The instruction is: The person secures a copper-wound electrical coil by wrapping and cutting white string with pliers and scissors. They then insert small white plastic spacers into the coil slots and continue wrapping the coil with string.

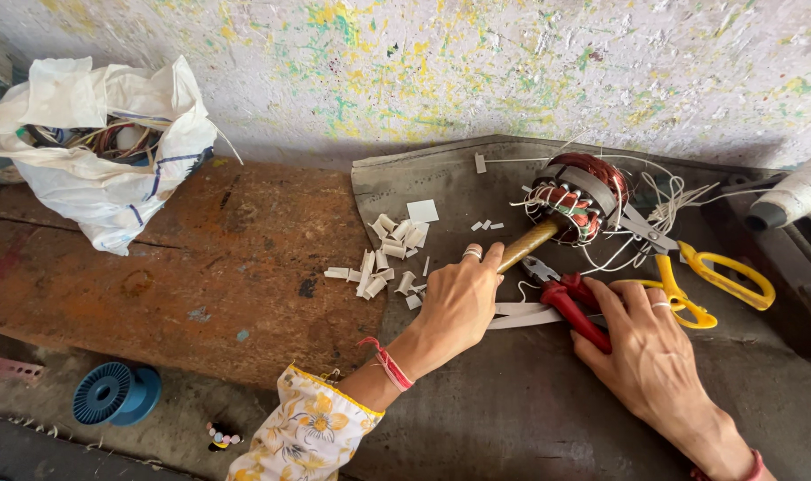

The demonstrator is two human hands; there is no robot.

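Fingers [490, 258] of the left hand [454, 303] curl around the wooden handle [528, 245] poking from a copper-wound motor stator laced with white string [573, 198], upper right of centre. Upper left, a white plastic bag [103, 151] gapes, holding tangled wires. Lower right, the right hand [646, 347] lies with fingers loosely spread across red-handled pliers [570, 307], touching yellow-handled scissors [699, 276].

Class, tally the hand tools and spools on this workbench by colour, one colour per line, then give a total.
Yellow: 1, the scissors
Red: 1, the pliers under the right hand
Brown: 1, the wooden handle gripped by the left hand
Blue: 1, the empty spool
White: 1, the thread spool
Total: 5
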